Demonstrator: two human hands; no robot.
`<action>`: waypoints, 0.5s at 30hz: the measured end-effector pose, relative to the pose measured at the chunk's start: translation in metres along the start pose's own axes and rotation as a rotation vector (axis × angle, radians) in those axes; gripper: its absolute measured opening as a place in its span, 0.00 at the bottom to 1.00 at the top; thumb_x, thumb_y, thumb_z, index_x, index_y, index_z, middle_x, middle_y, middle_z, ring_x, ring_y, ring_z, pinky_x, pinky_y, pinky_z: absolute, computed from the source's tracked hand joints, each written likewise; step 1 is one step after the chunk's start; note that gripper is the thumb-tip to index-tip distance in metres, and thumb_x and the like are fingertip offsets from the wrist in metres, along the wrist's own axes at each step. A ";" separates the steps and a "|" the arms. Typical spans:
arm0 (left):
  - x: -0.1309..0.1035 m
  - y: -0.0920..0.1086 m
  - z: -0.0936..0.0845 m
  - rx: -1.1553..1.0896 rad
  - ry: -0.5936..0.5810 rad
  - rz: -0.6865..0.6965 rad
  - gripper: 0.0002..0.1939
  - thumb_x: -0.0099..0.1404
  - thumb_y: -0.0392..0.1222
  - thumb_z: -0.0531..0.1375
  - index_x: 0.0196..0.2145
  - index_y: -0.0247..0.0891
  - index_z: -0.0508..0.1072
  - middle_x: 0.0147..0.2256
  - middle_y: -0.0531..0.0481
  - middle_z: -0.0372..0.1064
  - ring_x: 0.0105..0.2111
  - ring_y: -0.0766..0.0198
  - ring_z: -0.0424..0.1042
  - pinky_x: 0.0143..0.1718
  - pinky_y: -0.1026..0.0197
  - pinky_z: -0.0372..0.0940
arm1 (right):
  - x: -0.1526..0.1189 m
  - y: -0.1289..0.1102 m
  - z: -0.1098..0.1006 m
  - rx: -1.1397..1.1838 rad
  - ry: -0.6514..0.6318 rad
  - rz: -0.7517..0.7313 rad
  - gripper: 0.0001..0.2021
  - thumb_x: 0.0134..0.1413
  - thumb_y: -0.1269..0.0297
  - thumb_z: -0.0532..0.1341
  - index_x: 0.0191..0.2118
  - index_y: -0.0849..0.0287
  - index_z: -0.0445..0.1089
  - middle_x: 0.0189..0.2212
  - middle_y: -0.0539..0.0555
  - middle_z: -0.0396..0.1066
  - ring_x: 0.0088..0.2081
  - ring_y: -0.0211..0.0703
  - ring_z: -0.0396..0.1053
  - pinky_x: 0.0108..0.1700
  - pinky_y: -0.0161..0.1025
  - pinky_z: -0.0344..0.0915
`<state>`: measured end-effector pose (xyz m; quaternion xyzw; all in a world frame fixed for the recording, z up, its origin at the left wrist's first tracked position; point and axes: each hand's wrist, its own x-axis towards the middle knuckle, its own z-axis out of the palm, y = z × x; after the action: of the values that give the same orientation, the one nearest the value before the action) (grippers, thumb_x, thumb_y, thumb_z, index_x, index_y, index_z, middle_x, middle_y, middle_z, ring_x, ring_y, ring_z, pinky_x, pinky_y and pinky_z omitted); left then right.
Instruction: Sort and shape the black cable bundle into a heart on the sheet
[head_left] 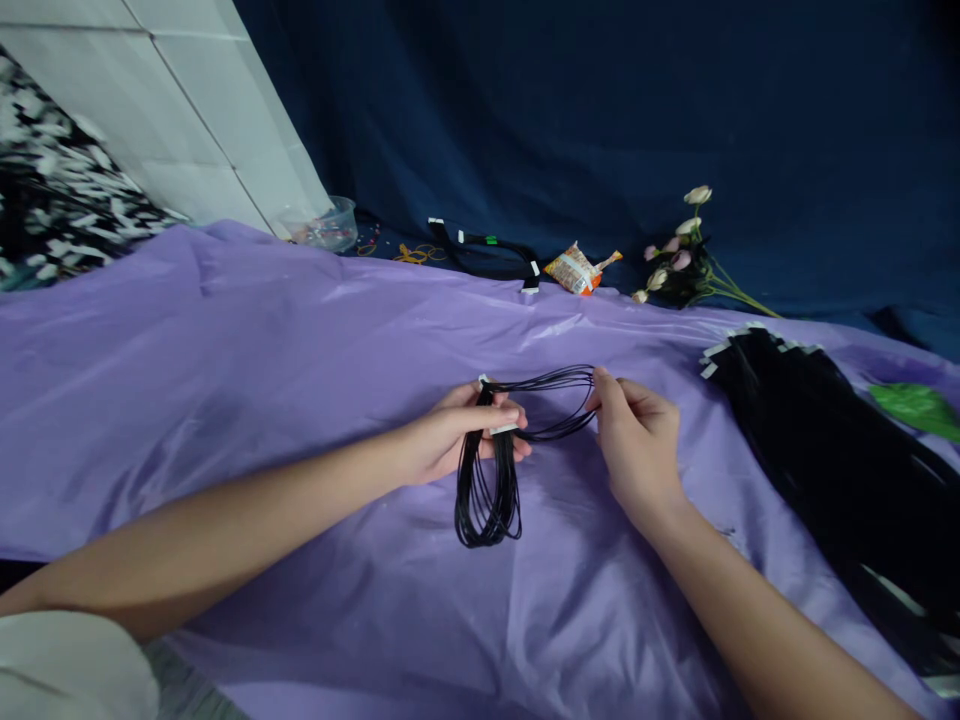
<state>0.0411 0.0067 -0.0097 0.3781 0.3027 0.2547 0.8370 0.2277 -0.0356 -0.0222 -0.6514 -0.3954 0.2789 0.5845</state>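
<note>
Held above the purple cloth is a black wire harness (487, 510) with small white connectors, bent into loops. My left hand (457, 430) grips it near the connectors, thumb across the top. One loop hangs down below that hand; another stretches sideways to the right. At the far end of the sideways loop, my right hand (637, 430) pinches the thin wires between thumb and fingers. One white connector shows under the left thumb, and another sticks up at the upper edge of the left hand.
A thick pile of black wire harnesses (817, 450) lies at right, beside a green leaf (915, 408). Along the back are a clear plastic tub (334, 225), rubber bands (416, 254), another black harness (487, 268), a snack packet (577, 270) and artificial flowers (679, 258). More white-ended harnesses (60, 180) are heaped at left.
</note>
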 end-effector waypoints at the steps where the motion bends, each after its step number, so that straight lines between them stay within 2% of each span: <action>1: 0.001 0.000 -0.001 -0.007 0.006 -0.003 0.13 0.56 0.38 0.65 0.32 0.36 0.63 0.34 0.51 0.67 0.31 0.60 0.74 0.41 0.53 0.66 | 0.000 0.001 0.000 0.000 0.000 0.004 0.22 0.55 0.49 0.60 0.19 0.61 0.66 0.11 0.44 0.49 0.15 0.31 0.48 0.19 0.34 0.48; 5: 0.004 0.000 -0.005 -0.052 0.042 -0.024 0.08 0.59 0.41 0.62 0.31 0.34 0.68 0.32 0.49 0.68 0.31 0.60 0.74 0.40 0.54 0.67 | 0.000 -0.001 0.000 0.001 -0.018 -0.039 0.22 0.55 0.49 0.60 0.19 0.62 0.66 0.11 0.44 0.50 0.16 0.31 0.49 0.19 0.33 0.48; 9: 0.006 0.003 -0.010 -0.144 0.038 -0.114 0.10 0.61 0.44 0.60 0.29 0.34 0.69 0.30 0.47 0.70 0.31 0.57 0.75 0.37 0.57 0.67 | -0.006 -0.009 0.000 -0.002 -0.044 -0.181 0.18 0.55 0.54 0.62 0.21 0.62 0.66 0.14 0.45 0.55 0.17 0.30 0.51 0.19 0.32 0.50; 12: 0.006 0.006 -0.011 -0.212 0.034 -0.146 0.11 0.62 0.45 0.60 0.28 0.35 0.68 0.30 0.48 0.70 0.31 0.57 0.75 0.37 0.57 0.67 | -0.013 -0.012 0.000 0.024 -0.042 -0.333 0.09 0.54 0.60 0.63 0.31 0.60 0.67 0.17 0.45 0.58 0.18 0.31 0.54 0.20 0.31 0.53; 15: 0.006 0.008 -0.013 -0.276 0.030 -0.138 0.10 0.62 0.45 0.59 0.29 0.36 0.67 0.31 0.49 0.71 0.30 0.57 0.75 0.37 0.57 0.67 | -0.020 -0.010 -0.003 -0.019 -0.054 -0.573 0.08 0.52 0.67 0.64 0.37 0.58 0.64 0.20 0.44 0.61 0.19 0.31 0.57 0.21 0.31 0.56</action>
<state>0.0348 0.0217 -0.0117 0.2340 0.3024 0.2415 0.8919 0.2180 -0.0541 -0.0142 -0.5108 -0.5812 0.1158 0.6228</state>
